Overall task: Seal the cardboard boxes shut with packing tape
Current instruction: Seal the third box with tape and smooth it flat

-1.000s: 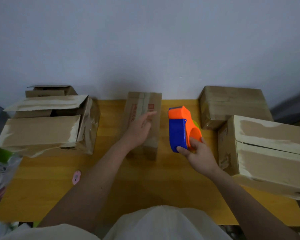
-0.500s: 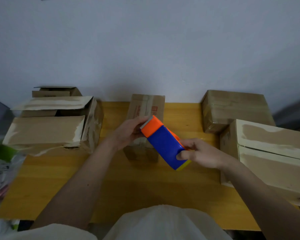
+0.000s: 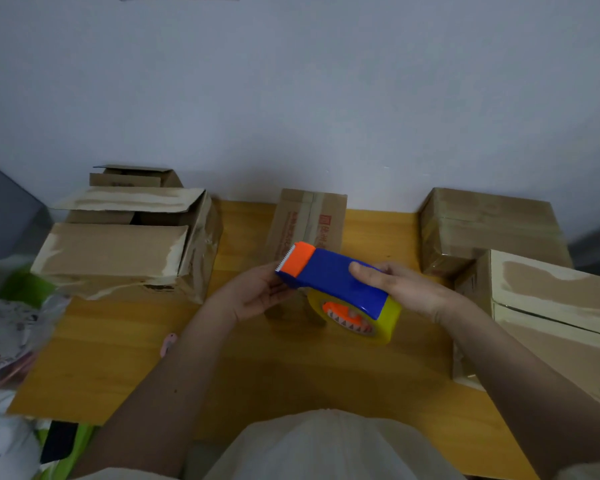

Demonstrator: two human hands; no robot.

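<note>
In the middle of the frame, the right hand [image 3: 406, 292] grips the tape dispenser [image 3: 336, 282]; its long body points up-left. The left hand [image 3: 257, 299] curls round its orange toothed end. Just behind stands the small box [image 3: 309, 220], on the bench [image 3: 291, 368].

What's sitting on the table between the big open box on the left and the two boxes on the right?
In the head view, a small taped cardboard box stands between the open box and the right-hand boxes, partly behind the tape dispenser.

A small pink object [image 3: 168, 344] is being left on the wooden table [image 3: 94, 358] at lower left, crumpled plastic bags [image 3: 7, 327] being bunched at the left edge.
</note>
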